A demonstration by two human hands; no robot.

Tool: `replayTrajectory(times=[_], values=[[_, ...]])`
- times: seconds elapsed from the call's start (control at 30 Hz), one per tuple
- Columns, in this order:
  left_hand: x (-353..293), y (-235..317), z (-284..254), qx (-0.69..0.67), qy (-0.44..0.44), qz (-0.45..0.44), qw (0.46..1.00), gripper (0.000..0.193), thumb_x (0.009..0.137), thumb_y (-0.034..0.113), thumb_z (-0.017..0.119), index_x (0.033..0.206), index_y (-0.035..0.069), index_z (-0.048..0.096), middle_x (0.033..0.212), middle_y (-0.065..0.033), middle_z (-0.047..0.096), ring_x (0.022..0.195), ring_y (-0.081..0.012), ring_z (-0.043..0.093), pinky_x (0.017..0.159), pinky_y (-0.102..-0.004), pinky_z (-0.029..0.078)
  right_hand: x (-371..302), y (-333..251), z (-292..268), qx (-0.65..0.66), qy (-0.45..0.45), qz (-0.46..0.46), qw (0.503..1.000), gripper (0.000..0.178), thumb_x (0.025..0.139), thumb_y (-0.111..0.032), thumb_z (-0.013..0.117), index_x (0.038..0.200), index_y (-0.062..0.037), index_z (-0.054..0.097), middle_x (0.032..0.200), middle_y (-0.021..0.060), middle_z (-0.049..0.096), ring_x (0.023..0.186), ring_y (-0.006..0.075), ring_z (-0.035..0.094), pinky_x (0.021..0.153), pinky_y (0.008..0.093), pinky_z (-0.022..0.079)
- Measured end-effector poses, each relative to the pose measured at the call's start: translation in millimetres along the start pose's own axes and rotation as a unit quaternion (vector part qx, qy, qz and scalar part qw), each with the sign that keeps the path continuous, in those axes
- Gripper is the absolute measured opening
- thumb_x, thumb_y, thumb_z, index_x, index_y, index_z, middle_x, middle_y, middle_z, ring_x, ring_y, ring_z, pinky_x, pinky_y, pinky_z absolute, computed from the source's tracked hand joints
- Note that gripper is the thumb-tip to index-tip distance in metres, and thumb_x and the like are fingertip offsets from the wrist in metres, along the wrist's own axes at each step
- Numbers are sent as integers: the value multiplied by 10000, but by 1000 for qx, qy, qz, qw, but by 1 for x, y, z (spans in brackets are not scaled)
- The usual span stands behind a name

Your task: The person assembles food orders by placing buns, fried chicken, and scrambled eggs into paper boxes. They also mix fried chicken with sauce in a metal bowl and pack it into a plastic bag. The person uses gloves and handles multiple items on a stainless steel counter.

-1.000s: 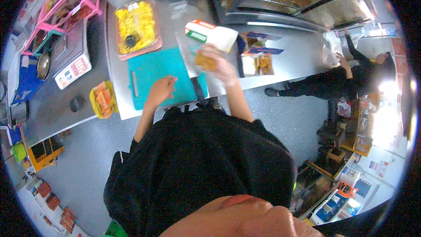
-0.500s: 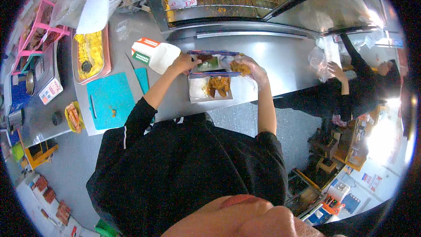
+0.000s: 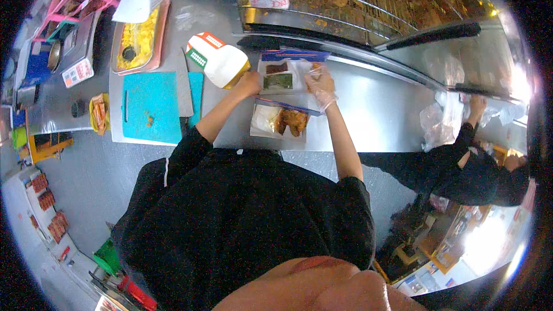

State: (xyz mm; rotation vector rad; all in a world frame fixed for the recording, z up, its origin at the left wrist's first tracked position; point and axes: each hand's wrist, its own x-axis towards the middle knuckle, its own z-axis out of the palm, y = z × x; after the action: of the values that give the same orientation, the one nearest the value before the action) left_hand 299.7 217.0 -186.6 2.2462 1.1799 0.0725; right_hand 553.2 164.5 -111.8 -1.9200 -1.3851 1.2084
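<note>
An open takeaway box (image 3: 299, 83) with a blue edge lies on the steel counter, holding a dark sachet (image 3: 277, 69) and a green one (image 3: 277, 82). My right hand (image 3: 321, 86), in a clear plastic glove, has its fingers closed around a browned piece of fried food (image 3: 315, 69) at the box's right side. My left hand (image 3: 249, 83) is curled at the box's left edge; what its fingers hold, if anything, is hidden. Nearer me, its other part (image 3: 262, 131) carries a white packet (image 3: 264, 116) and browned fried pieces (image 3: 292, 121).
A white, orange and green carton (image 3: 222, 63) lies beside my left hand. Farther left are a knife (image 3: 183, 89), a turquoise cutting board (image 3: 151, 106) and a tray of yellow food (image 3: 137, 46). A wire-racked display case (image 3: 345, 3) borders the far side. Another person (image 3: 461, 170) works at right.
My right hand has lowered the fried piece into the box's right side. My left hand has drawn back from the sachets to the left edge. The other person's arm has shifted.
</note>
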Motion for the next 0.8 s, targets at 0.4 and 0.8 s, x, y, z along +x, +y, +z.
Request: replayTrajectory(times=[0.4,0.8], values=[[-32,49,-50,68,-123,-41,989,313,806,310,574,858,19,677,910,-210,662,877,-339,655,698,-465,530,-44,-78,-67,-158,-248,-63,954,627,927,-465,451,1357,-16,370,1427,202,319,1337,268,287,1097,331,220],[-266,-97,-191,-401,89,-36,911,374,962,341,425,1159,45,542,944,-104,657,845,-219,629,760,-360,494,3,-354,219,-217,-100,-374,896,286,789,-225,610,1013,-56,664,1018,127,653,953,300,613,830,339,458]])
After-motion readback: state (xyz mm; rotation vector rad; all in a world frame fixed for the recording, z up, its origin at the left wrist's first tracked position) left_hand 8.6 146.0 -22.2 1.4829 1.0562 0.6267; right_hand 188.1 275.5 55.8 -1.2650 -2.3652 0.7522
